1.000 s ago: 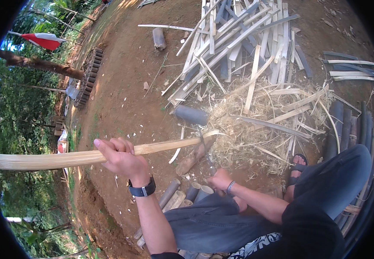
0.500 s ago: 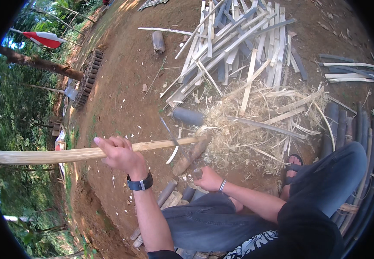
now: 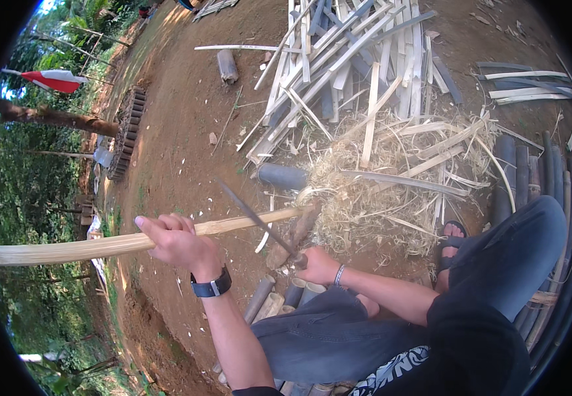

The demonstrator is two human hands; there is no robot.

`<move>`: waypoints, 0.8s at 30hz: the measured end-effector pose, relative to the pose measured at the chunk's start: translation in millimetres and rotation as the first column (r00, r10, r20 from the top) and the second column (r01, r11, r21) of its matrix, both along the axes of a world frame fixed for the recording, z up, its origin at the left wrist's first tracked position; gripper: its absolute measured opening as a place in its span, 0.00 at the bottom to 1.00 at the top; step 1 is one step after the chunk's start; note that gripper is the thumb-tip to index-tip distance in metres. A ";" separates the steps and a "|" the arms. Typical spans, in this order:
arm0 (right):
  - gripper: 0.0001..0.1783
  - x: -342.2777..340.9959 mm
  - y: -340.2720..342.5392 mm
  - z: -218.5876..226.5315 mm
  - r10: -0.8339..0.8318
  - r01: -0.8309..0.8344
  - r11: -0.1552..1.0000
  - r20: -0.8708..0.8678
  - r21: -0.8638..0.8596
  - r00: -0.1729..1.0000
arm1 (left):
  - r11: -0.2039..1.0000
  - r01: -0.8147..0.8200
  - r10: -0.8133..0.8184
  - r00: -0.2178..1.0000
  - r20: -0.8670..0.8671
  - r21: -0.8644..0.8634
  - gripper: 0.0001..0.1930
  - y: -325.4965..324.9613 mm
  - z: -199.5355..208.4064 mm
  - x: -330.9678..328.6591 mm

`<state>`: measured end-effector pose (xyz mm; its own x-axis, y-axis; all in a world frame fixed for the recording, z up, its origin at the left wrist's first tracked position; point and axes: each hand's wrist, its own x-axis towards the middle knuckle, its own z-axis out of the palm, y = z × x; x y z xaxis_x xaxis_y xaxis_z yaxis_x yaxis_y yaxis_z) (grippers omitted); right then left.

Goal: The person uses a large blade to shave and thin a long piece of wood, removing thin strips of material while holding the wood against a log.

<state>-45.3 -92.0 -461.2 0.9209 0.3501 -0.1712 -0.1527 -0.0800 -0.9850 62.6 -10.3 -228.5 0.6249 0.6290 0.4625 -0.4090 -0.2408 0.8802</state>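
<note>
My left hand (image 3: 177, 244), with a dark watch on its wrist, is wrapped round a long pale bamboo strip (image 3: 68, 251), its index finger stretched out. The strip runs from the far left past my hand, and its right end reaches a short brown log (image 3: 297, 232) on the ground beside a heap of shavings. My right hand (image 3: 320, 266), wearing a bracelet, is closed on the handle of a long knife (image 3: 250, 213). The dark blade slants up and left across the strip; whether it touches is unclear.
Fine shavings (image 3: 378, 191) heap in front of me, with a pile of split bamboo strips (image 3: 365, 59) beyond. A dark bamboo piece (image 3: 283, 176) lies near the log. Cut bamboo tubes (image 3: 269, 305) lie by my legs, and long poles (image 3: 556, 264) line the right side.
The knife's blade has swung so that its tip points further left, and it shows more sharply. My left hand keeps its hold on the strip. The whole view has shifted slightly.
</note>
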 end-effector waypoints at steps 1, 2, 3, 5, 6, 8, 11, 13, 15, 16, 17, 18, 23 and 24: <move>0.13 -0.8 -1.3 9.7 0.054 -0.059 0.998 0.108 0.037 0.993 | 1.000 0.016 -0.016 1.000 -0.003 0.004 0.25 -0.8 -3.4 0.3; 0.13 -3.1 -0.9 8.8 0.023 -0.029 0.997 0.082 0.068 0.996 | 1.000 0.026 -0.026 1.000 0.006 0.011 0.25 -2.4 -0.5 2.3; 0.14 -5.4 -0.2 6.7 -0.007 0.002 0.995 0.056 0.098 0.998 | 0.999 0.036 -0.037 0.999 0.015 0.019 0.25 -3.4 0.6 2.7; 0.14 -11.7 -10.6 -21.4 -0.080 0.085 0.996 -0.135 0.035 0.988 | 1.000 0.009 -0.009 1.000 0.000 0.011 0.25 -9.4 1.2 2.2; 0.15 -12.5 -26.0 -79.4 0.000 0.025 0.999 -0.554 0.038 0.833 | 1.000 0.015 -0.015 1.000 -0.010 0.001 0.25 -17.2 1.8 1.7; 0.15 -19.1 -8.1 -121.6 -0.109 0.068 0.979 -0.211 -0.192 0.971 | 0.998 0.038 -0.038 0.999 -0.018 0.047 0.24 -16.1 0.8 -3.4; 0.16 -4.9 10.7 -51.5 -0.092 0.158 0.985 -0.546 0.074 0.833 | 0.998 0.005 -0.002 0.999 -0.050 0.068 0.24 -4.8 -2.9 -12.7; 0.17 -2.0 3.7 -14.6 -0.041 0.046 0.998 -0.102 0.046 0.994 | 0.998 0.011 -0.011 1.000 -0.001 0.062 0.23 -5.9 3.9 4.0; 0.21 -1.8 8.9 0.8 0.062 -0.063 0.998 0.045 0.022 0.997 | 0.998 -0.019 0.020 1.000 -0.004 0.058 0.22 2.1 -1.2 2.0; 0.21 -4.4 3.9 -8.1 0.072 -0.072 0.997 -0.001 -0.005 0.997 | 0.998 -0.014 0.016 1.000 -0.021 0.063 0.22 3.0 -5.6 1.0; 0.21 -2.0 -6.8 -19.6 0.080 -0.081 0.996 -0.026 -0.031 0.996 | 0.998 -0.022 0.023 1.000 -0.015 0.061 0.22 2.5 -3.8 0.5; 0.21 -4.5 -14.3 -33.8 0.078 -0.081 0.995 -0.054 -0.057 0.995 | 0.998 -0.019 0.020 1.000 -0.011 0.060 0.22 2.7 -1.7 -0.5; 0.16 -4.2 1.2 -103.5 -0.134 0.048 0.973 -0.383 -0.225 0.914 | 0.997 -0.004 0.008 0.999 -0.050 0.078 0.23 -27.4 1.8 -9.9; 0.15 -1.3 -0.7 -70.6 -0.081 0.143 0.988 -0.605 0.055 0.792 | 0.995 -0.012 0.018 0.998 -0.059 0.095 0.23 -19.3 -1.0 -15.9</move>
